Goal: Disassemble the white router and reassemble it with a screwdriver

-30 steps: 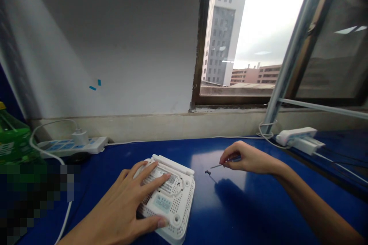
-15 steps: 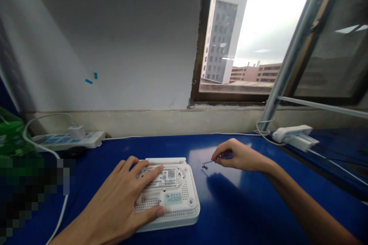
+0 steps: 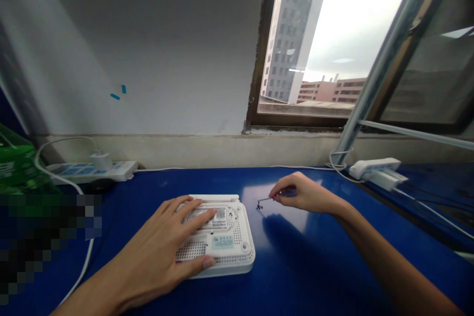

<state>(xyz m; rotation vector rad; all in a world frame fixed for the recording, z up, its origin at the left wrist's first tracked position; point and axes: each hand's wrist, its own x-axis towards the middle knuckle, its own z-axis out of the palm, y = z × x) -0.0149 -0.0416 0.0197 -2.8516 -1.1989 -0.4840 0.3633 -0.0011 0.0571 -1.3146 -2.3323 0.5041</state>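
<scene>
Pinch grip on the right hand point(image 3: 305, 193): thumb and fingertips point(image 3: 276, 193) are pressed together around a thin small screwdriver point(image 3: 265, 199), with most of its handle buried in the fingers. The tip sits right at a tiny black screw point(image 3: 259, 206) standing on the tabletop, though I can't tell from this angle if they're actually touching. The left hand point(image 3: 159, 242) is the opposite, spread wide and lying flat over a white router point(image 3: 239, 252), fingers across the sticker area and thumb along the near edge. The router lies upside down on the glossy blue table point(image 3: 314, 261), bottom center of the frame, showing its vent holes and a pale blue label point(image 3: 222, 242), and the screw is just to the right of it. Up at the far edge of the table, toward the left, there's a white power strip point(image 3: 89, 171) with a charger point(image 3: 100, 161) plugged in, and a green bottle point(image 3: 13, 168) sits in the left corner. Another white power strip point(image 3: 374, 168) sits on the right, near a slanted metal pole point(image 3: 392, 54). Above all that is a gray wall point(image 3: 148, 49) with two bits of blue tape point(image 3: 117, 93), and upper right a window point(image 3: 307, 44) looks out on a tall building point(image 3: 296, 29). Lower left is pixelated out.
</scene>
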